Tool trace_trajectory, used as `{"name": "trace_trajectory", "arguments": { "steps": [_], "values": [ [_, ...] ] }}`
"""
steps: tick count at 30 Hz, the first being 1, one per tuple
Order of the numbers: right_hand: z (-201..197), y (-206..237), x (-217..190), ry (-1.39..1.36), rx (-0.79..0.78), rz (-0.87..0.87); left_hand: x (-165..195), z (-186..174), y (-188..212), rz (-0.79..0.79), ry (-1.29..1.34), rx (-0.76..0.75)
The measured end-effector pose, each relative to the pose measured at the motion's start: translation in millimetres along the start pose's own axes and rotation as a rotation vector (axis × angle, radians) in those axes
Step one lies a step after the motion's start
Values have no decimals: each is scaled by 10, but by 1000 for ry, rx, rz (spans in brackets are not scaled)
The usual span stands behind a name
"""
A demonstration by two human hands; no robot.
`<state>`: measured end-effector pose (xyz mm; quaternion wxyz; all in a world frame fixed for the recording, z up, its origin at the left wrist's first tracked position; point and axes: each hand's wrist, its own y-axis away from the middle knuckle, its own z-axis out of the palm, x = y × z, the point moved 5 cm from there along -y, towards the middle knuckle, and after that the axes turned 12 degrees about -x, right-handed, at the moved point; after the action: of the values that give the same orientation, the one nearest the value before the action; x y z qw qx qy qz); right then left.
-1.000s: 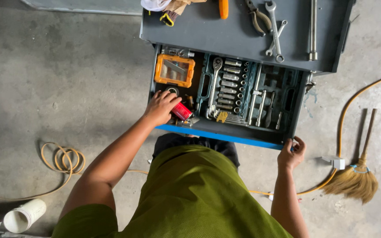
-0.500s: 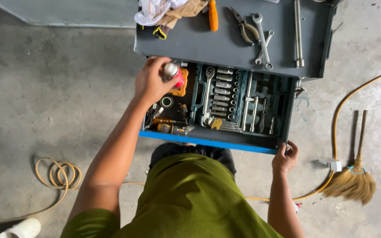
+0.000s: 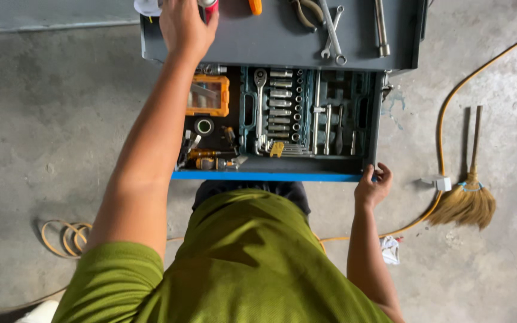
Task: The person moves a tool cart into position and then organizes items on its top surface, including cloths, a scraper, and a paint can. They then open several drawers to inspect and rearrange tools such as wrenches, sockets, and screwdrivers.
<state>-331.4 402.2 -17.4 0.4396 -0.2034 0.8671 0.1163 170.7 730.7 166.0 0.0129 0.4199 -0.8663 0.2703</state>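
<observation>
Here, going left to right, we see our left hand [image 3: 182, 24] at the frame's upper left clasping one small red-and-silver can [image 3: 209, 5] above the grey cabinet top [image 3: 270, 45]. One orange clear-lidded case [image 3: 208, 96] lies in the blue-fronted open drawer [image 3: 270, 176], whose lower-right corner our right hand [image 3: 373, 186] grips.
</observation>
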Motion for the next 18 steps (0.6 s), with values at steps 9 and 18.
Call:
{"name": "trace_trajectory", "arguments": {
  "steps": [9, 18],
  "values": [
    [974, 566, -1658, 326, -734, -690, 614, 85, 1746, -451, 483, -719],
    [1647, 617, -1972, 712, -1045, -874, -473, -221, 2512, -386, 106, -390]
  ]
}}
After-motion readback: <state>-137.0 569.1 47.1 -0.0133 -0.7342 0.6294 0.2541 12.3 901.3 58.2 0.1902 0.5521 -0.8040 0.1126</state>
